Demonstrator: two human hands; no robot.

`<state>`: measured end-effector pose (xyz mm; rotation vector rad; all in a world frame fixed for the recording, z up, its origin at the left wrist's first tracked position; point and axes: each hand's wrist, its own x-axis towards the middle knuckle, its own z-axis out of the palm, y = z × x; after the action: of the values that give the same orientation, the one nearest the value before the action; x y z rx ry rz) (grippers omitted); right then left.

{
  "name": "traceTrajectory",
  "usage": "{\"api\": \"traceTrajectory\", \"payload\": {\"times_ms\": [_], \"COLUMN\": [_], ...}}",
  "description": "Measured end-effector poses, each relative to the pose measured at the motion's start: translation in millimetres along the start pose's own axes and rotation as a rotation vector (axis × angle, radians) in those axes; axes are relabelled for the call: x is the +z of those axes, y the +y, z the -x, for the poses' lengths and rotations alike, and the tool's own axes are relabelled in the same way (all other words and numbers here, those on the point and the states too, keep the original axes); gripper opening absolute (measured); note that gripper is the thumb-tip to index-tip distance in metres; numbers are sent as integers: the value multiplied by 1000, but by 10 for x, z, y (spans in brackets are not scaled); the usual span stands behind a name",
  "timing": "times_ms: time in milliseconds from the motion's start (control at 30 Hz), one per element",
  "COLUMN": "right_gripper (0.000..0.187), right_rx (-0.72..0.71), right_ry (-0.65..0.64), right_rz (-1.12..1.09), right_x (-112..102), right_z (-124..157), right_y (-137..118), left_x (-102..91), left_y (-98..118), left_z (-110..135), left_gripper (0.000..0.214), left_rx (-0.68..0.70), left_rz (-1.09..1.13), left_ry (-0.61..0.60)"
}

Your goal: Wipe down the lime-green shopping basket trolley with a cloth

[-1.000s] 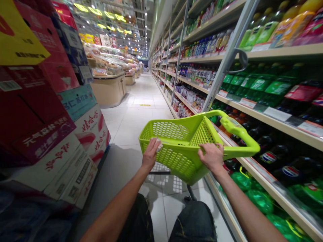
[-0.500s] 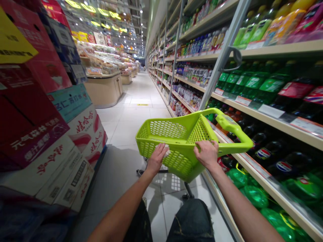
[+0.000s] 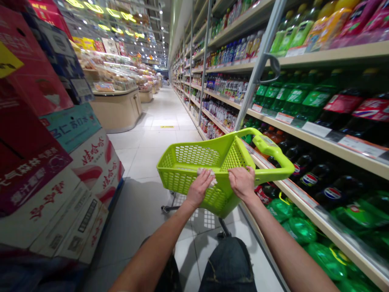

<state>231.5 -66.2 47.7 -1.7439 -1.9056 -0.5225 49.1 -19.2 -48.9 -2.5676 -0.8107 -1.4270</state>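
A lime-green plastic shopping cart point(image 3: 182, 178) stands sideways in front of me, its handle point(image 3: 278, 156) toward the shelves on the right. Under the fingers of my left hand point(image 3: 199, 187) is a crumpled white cloth or tissue point(image 3: 212, 178), pressed against the rim of the cart's near side. My right hand point(image 3: 242, 181) is wrapped over the same rim, closer to the handle end. The cart's basket looks bare inside where I can see it. Parts of both hands' fingertips are hidden behind the rim.
Shelves of bottled drinks point(image 3: 317, 97) run along the right, with large green bottles point(image 3: 299, 231) low down near my right arm. Stacked drink cartons point(image 3: 88, 150) rise on the left. A rounded display counter point(image 3: 115, 109) stands farther up the tiled aisle point(image 3: 165, 138).
My left hand has slid the white cloth along the rim to the right, nearer my right hand. My right hand keeps its grip, and the whole view has shifted slightly.
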Motion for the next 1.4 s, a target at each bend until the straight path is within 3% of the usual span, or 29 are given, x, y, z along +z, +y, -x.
{"api": "traceTrajectory", "payload": {"times_ms": [167,300,433,500,600,700,800,867,933,1033,1167,1233,1400], "right_gripper": [35,37,40,42,40,38,39,40,42,43,42,42,44], "right_rx": [9,31,100,95,100,127,218,259,248,227,236,231,215], "right_ry": [-159,-222,-197,-153,-63,-45,-9,16,21,38,32,0,-24], "right_rz": [-47,-49,-188,-238,-138,-52,-135,-213,-253,-255,-248,-251,-270], "right_x": [-118,-158,-185,-213,-257,-274,-271,-268,-263,-251,-247,-261,-312], "right_z": [-119,-218,-294,-311,-295,-271,-285,-307,-322,-327,-319,-311,-285], "right_y": [0,22,108,194,331,409,428,427,420,396,336,299,204], "left_x": [206,152,161,204,227,181,183,250,348,467,440,374,289], "left_y": [117,220,269,251,234,296,399,442,456,453,476,501,510], "left_z": [284,17,-258,-173,-2,-145,-523,-689,-696,-489,-274,-336,-678], "left_gripper": [32,34,34,32,31,33,36,36,35,33,28,29,31], "left_rx": [77,113,160,179,180,172,156,166,186,220,349,352,275], "left_rz": [17,55,40,27,40,104,140,130,121,122,131,135,147], "left_ry": [-156,-111,-110,-205,-304,-224,-85,-76,-126,-249,-436,-416,-215]}}
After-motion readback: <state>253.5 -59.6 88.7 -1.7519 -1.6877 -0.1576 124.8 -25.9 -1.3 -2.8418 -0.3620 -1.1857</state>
